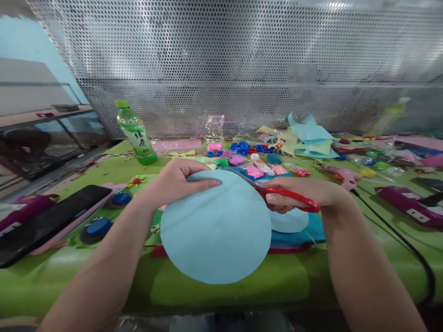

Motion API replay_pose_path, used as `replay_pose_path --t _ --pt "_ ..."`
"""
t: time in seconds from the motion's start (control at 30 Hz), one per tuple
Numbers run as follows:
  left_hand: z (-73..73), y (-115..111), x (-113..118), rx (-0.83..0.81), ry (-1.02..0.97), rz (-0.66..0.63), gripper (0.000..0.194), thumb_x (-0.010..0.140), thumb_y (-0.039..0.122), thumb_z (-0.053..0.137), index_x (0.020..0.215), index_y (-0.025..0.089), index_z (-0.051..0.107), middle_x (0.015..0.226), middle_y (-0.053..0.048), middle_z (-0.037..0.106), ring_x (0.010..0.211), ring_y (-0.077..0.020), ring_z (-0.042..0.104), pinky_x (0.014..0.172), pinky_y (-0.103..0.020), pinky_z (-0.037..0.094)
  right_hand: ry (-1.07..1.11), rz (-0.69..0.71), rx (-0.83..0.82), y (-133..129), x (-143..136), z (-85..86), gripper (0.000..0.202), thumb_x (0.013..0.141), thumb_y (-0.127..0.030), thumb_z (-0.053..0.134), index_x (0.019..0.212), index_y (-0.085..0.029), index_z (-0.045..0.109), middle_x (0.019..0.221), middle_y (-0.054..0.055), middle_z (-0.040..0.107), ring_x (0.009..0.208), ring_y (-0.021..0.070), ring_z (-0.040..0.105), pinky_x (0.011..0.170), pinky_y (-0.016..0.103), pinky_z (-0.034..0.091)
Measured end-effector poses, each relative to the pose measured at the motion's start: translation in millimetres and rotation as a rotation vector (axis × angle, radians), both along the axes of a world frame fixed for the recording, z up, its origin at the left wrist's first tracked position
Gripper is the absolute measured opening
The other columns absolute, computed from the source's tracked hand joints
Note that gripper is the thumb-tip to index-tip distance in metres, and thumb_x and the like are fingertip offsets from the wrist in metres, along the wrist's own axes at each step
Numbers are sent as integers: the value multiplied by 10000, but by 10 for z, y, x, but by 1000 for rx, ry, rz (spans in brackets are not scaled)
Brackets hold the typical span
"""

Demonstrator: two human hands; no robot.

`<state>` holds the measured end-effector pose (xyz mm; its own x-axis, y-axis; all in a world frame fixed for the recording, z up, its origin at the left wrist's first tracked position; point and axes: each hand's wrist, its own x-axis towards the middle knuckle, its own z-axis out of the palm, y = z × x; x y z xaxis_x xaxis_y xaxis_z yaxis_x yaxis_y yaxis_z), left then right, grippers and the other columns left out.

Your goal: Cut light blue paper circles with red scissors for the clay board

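A large round sheet of light blue paper (216,230) hangs tilted over the front of the green table. My left hand (185,182) pinches its upper left edge, thumb on the near face and fingers behind. Red-handled scissors (294,196) are in my right hand (294,191), whose fingers wrap the handles. Their blades point up and left along the paper's upper right edge; the tips lie partly behind it. Another light blue paper piece (290,220) shows behind the disc, on top of darker blue sheets (313,230).
A green tea bottle (136,133) stands at the back left. Blue bottle caps (240,147) and several clay packets (254,172) lie mid-table. A pink glue gun (344,176) with a black cord is at right, a black phone (55,221) at left. Perforated metal (194,60) rises behind.
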<state>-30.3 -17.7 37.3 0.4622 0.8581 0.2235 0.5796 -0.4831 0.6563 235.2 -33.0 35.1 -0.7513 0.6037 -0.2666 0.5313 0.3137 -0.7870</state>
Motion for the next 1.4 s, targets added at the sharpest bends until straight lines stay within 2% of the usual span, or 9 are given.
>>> replay_pose_path --t 0.43,0.53,0.8,1.07,1.27,1.4 --pt "-9 17 -20 -53 -11 -18 305 711 476 612 651 177 610 599 11 520 533 -96 480 453 -180 376 51 -81 -103 -16 7 -7 369 862 -509 407 719 -168 419 600 -58 250 483 60 271 447 234 223" --pt "-6 16 -21 -64 -24 -34 299 713 462 616 653 169 608 595 16 508 529 -88 467 450 -173 371 58 -100 -110 -5 16 -18 377 842 -517 446 690 -176 393 595 -61 262 476 56 275 434 218 225" --pt "-13 30 -36 -48 -35 -50 274 710 429 632 675 158 623 616 15 540 551 -86 487 462 -167 385 24 -147 -87 12 7 -31 402 816 -550 471 695 -168 447 615 -39 331 487 61 315 438 203 280" --pt "-10 22 -39 -56 -59 -56 257 703 422 645 687 166 639 633 18 563 568 -89 508 475 -169 396 37 -189 -131 52 54 -74 382 802 -524 517 683 -167 454 533 -61 338 411 45 312 384 184 266" --pt "-11 33 -31 -70 -55 -65 253 693 423 650 681 170 640 619 26 549 560 -79 498 475 -167 393 -26 -219 -121 17 27 -19 364 798 -504 534 711 -150 536 454 -66 372 359 42 321 348 172 272" --pt "5 37 -48 -109 -50 -58 260 673 421 668 655 165 627 600 22 547 535 -84 508 449 -176 393 -29 -233 -107 16 34 -5 417 792 -548 514 684 -147 542 422 -66 366 340 42 318 326 169 265"
